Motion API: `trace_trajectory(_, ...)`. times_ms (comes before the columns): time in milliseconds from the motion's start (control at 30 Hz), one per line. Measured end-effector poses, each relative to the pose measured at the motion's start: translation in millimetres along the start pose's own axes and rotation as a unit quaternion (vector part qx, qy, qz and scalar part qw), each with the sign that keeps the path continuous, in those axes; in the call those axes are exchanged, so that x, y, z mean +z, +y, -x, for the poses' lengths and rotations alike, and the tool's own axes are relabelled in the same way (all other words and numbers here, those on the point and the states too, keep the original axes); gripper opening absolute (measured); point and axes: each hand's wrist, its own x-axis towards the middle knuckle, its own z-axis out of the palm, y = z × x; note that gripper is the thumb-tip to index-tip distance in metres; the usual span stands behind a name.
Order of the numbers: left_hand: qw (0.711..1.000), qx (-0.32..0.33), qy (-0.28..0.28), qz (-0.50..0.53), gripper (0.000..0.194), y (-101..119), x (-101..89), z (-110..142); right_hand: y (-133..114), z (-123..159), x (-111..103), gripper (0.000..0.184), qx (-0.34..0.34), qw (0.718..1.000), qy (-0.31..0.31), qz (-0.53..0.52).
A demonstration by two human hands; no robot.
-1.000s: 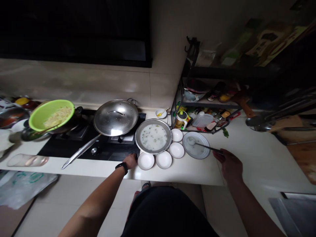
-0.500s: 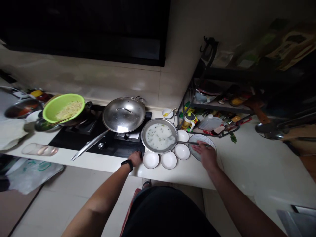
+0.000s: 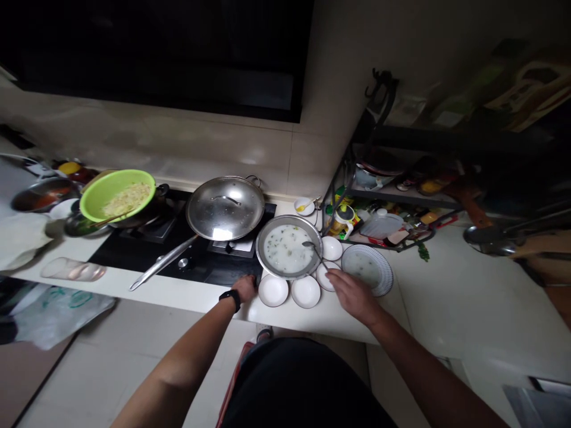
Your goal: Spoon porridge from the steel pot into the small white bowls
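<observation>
Hovering over the small white bowls, the right hand (image 3: 353,299) has its fingers (image 3: 334,280) stretched out and close together, the tips at the handle end of a metal spoon (image 3: 308,244). Whether they have hold of it is hard to make out, since the fingers cover the handle's end. The spoon's bowl lies inside a wide steel bowl (image 3: 289,219) of white soup (image 3: 285,249) flecked with green, its handle leaning over the rim.

The left hand (image 3: 245,288), with a black watch (image 3: 230,299) on the wrist, rests at the front edge of a black cooktop (image 3: 232,276), just beside the steel bowl. Its fingers curl down and are partly hidden, so I cannot tell if they grip anything.

Four small white bowls (image 3: 273,290) crowd around the steel bowl's near side, one (image 3: 327,276) partly behind the right hand. A striped plate (image 3: 368,268) with a little white liquid sits just right of them. Left of these, a lidded pan (image 3: 225,208) and a green bowl (image 3: 116,195) of noodles sit on the cooktop.
</observation>
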Motion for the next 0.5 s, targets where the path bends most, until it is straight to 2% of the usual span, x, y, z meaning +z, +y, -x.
trace_trajectory(133, 1.0, 0.008, 0.001, 0.0, 0.026, 1.2, -2.1, 1.1, 25.7, 29.5, -26.2, 0.032, 0.148, 0.983, 0.106, -0.013)
trace_trajectory(267, 1.0, 0.004, -0.003, 0.001, 0.026, 2.5, -3.7, 1.8, 54.7, 69.0, -44.8, 0.036, 0.326, 0.922, 0.203, -0.048)
trace_trajectory(367, 1.0, 0.005, -0.001, 0.002, 0.024, 1.3, -2.4, 0.0, 66.4, 94.8, -47.8, 0.046, 0.436, 0.867, 0.225, -0.084)
trace_trajectory(500, 1.0, 0.005, 0.001, 0.012, 0.022, -1.7, 0.8, -3.3, 71.1, 116.0, -38.5, 0.052, 0.514, 0.814, 0.234, -0.135)
